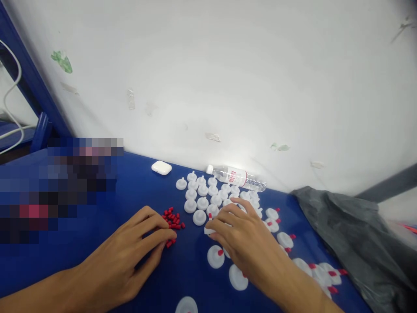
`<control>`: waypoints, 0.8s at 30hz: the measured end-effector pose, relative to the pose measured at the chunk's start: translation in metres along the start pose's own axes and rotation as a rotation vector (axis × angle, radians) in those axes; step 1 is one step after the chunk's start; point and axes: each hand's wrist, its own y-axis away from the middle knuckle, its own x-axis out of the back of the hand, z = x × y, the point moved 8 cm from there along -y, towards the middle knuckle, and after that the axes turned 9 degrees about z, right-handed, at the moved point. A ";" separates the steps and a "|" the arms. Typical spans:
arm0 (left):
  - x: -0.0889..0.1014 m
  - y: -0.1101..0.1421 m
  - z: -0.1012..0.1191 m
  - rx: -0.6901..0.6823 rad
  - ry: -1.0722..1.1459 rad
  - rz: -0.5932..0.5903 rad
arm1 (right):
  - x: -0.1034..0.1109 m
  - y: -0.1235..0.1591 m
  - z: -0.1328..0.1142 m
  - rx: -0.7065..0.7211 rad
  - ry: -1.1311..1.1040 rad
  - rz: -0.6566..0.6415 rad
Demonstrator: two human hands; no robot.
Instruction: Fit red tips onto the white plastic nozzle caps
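**benchwatcher:** So where was the stuff sitting? The little pile of small red plastic plugs [172,219] lay on the blue table top [137,200], about mid-table, with the left hand [130,252] right at its near edge. Open blue surface ran off to the left of that hand, up to a blurred-out patch. Not much room behind, since the white wall [228,78] met the table just past the parts.

**capguy22:** Yeah, and the right side was packed. A cluster of round white plastic caps [202,195] with short stems pointing up sat just behind and right of the red pile. More white caps already carrying red plugs [283,239] trailed toward the near right edge, their plugs sticking out sideways. Beyond them was a crumpled grey plastic bag [352,234].

**benchwatcher:** Hands?

**capguy22:** Left hand had its fingers curled down, tips touching the table by a loose red plug at the pile's near side. Couldn't tell if it really pinched one. Right hand [241,234] was arched, fingers bent, fingertips pressing on a small white piece [208,230] at the table.

**benchwatcher:** Long-axis stuff: a clear plastic water bottle [236,177] lay on its side along the wall, cap end pointing left. A white rounded earbud case [161,168] sat left of it, well apart from the hands.
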 end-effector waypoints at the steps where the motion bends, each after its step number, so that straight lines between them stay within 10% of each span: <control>1: 0.000 0.000 0.000 -0.010 -0.014 0.002 | 0.000 0.000 -0.002 0.006 0.005 0.002; 14: -0.014 0.013 -0.006 -0.187 -0.256 -0.067 | 0.016 -0.004 -0.002 -0.011 -0.140 -0.067; 19: -0.017 0.014 -0.006 -0.243 -0.304 -0.044 | 0.061 -0.005 0.060 -0.309 0.054 0.037; 24: -0.020 0.017 -0.008 -0.188 -0.203 -0.010 | 0.059 0.029 0.140 -0.614 0.267 -0.227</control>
